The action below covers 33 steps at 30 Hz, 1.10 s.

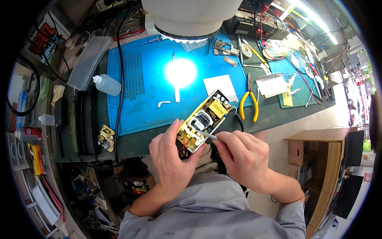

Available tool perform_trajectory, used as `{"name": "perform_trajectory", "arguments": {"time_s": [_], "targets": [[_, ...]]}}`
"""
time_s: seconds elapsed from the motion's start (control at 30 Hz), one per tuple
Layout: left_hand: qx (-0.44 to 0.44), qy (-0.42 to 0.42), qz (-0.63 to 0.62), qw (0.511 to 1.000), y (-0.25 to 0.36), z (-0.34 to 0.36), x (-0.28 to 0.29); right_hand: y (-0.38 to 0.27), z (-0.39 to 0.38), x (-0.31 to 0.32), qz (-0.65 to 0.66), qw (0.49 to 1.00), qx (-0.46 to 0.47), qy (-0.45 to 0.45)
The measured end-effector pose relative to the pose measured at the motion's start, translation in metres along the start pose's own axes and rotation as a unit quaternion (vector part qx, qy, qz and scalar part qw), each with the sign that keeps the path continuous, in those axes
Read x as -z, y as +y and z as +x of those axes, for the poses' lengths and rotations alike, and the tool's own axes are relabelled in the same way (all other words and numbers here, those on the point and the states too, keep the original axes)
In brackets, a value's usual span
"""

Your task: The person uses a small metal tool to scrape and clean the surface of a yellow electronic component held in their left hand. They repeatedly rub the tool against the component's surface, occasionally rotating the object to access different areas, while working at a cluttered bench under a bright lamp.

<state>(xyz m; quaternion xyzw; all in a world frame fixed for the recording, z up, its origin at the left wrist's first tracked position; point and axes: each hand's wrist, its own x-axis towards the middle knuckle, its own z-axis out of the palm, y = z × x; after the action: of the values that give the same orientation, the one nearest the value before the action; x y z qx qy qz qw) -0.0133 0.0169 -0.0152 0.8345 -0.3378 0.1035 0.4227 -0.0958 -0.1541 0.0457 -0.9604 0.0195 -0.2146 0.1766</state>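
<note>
My left hand (172, 163) grips an opened white-cased power board (209, 113), tilted near the bench's front edge, with a yellow transformer, a black component and red wires at its lower end. My right hand (242, 157) is closed on a slim metal tool (207, 134), whose tip reaches onto the board's lower half; whether it is tweezers I cannot tell. Yellow-handled pliers (254, 107) lie right of the board on the blue mat (147, 111), near a black coiled cable (238, 119) and a white card (218, 85). A small white piece (163, 103) lies left of the board.
A bright lamp (187, 18) overhangs the mat. A squeeze bottle (106, 83), black cables, a long black case (84, 119) and a loose circuit board (106, 138) are on the left; tools and wires crowd the right. A wooden cabinet (334, 159) stands right of the bench.
</note>
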Motion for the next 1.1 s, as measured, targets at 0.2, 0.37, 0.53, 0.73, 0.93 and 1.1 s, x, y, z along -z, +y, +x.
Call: {"name": "perform_trajectory", "arguments": {"time_s": [0.2, 0.37, 0.53, 0.73, 0.93, 1.1], "targets": [[-0.003, -0.007, 0.006, 1.0, 0.0, 0.001, 0.001, 0.004, -0.007, -0.008, 0.022, 1.0, -0.007, 0.021], [-0.006, -0.009, 0.013, 1.0, 0.0, 0.001, 0.002, 0.004, -0.013, -0.013, 0.018, 0.999, -0.013, 0.037], [0.01, -0.014, 0.018, 1.0, 0.003, 0.001, 0.002, 0.0, -0.012, -0.019, 0.019, 0.998, -0.015, 0.052], [-0.006, -0.008, 0.019, 1.0, 0.0, 0.0, 0.001, -0.003, -0.005, 0.002, -0.015, 0.999, -0.018, 0.023], [-0.004, -0.009, 0.018, 1.0, -0.001, 0.0, 0.0, -0.012, 0.012, 0.021, -0.076, 0.995, -0.032, -0.055], [0.0, -0.009, 0.01, 1.0, 0.0, 0.0, 0.001, -0.016, 0.02, 0.029, -0.105, 0.99, -0.021, -0.096]]}}
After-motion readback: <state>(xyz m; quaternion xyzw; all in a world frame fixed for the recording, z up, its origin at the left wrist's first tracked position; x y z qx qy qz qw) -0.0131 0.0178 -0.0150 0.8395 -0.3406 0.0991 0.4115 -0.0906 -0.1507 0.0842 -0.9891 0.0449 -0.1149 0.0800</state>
